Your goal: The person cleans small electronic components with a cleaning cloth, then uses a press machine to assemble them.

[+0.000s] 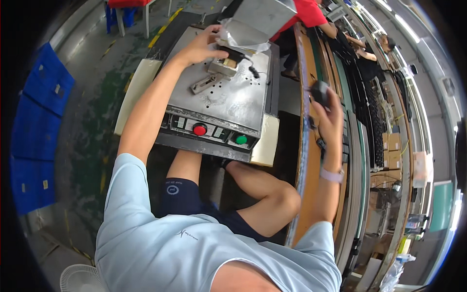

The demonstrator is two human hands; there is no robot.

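Note:
My left hand (203,47) reaches over the metal machine table, thumb and index finger apart. Its thumb tip lies against a black block with a short cord (235,53), which sits on a small metal fixture (220,68). Above it hangs a grey metal machine head (265,19) with clear plastic film (238,39) around its lower end. At the right, above the bench, my right hand (330,117) is closed around a small rounded black block (319,92). Part of that block is hidden by my fingers.
A red button (200,129) and a green button (241,139) are on the machine's front panel. A long wooden-edged bench with a conveyor (357,146) runs along the right; black parts lie on it. Blue bins (36,131) stand left. Other people work at the far right.

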